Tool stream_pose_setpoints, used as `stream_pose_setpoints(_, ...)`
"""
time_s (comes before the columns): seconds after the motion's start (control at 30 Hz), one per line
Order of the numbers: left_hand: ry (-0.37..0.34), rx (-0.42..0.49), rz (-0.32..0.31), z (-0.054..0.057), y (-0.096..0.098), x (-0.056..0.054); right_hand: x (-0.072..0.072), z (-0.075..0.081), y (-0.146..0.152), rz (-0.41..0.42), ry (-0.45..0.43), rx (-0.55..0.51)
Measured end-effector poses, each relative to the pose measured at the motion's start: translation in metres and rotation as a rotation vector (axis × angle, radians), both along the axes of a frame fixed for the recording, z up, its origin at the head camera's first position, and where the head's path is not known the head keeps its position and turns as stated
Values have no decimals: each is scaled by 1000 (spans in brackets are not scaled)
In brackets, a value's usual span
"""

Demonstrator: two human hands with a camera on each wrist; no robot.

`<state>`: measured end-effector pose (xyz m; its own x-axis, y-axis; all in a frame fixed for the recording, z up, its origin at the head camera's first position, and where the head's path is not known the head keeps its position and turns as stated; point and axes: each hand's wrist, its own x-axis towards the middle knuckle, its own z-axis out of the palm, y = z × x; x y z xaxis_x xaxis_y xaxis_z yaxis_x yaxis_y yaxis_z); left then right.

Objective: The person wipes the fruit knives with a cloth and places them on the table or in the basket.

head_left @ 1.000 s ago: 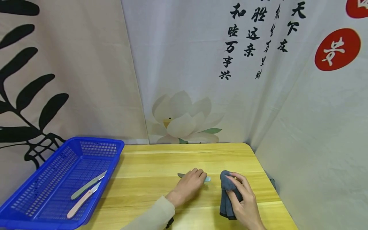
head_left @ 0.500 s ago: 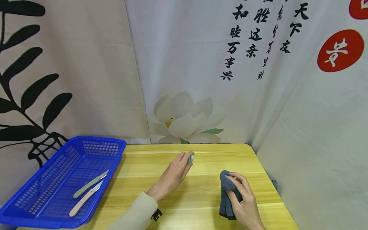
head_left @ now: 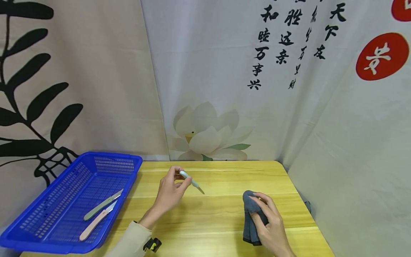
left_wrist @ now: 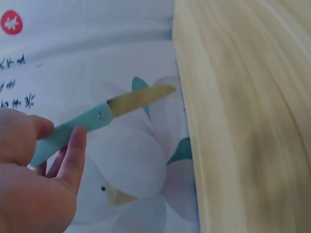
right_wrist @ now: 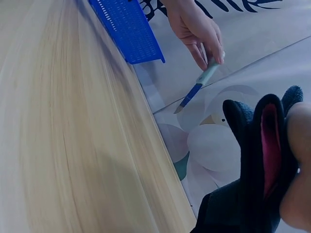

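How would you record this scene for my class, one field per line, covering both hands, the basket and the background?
left hand: holds the light blue knife by its handle; the hand is raised above the table
knife blade: out of the handle, not touching the table
right hand: fingers grip the dark cloth; the hand is at the table's right part
basket: blue basket, at the person's left
basket contents: green-handled knife, pink-handled knife
background: pale backdrop with printed flower

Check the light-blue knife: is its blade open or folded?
Open: its blade extends straight out from the handle in the left hand.
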<state>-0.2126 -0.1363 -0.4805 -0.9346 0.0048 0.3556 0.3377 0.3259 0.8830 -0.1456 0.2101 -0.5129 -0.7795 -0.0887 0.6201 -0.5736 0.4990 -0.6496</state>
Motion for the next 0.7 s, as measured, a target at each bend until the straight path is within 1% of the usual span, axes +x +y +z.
stream_pose_setpoints(0.1, -93, 99, -9, 0, -10, 5, -1, 0, -2, 10, 10, 1)
stream_pose_setpoints(0.2, -160, 181, -9, 1, -18, 10, -1, 0, -5, 16, 13, 0)
stream_pose_setpoints(0.33, -221, 277, 5, 2, -25, 17, -1, 0, -6, 23, 17, -4)
stream_pose_setpoints(0.5, -290, 378, 40, 2, -33, 25, -2, 1, -9, 35, 12, -14)
stream_pose_setpoints(0.57, -315, 436, 47, 2, -34, 27, -2, 1, -11, 40, 8, -18)
stream_pose_setpoints(0.7, -389, 584, 44, 1, -35, 34, -3, 3, -13, 55, 4, -24)
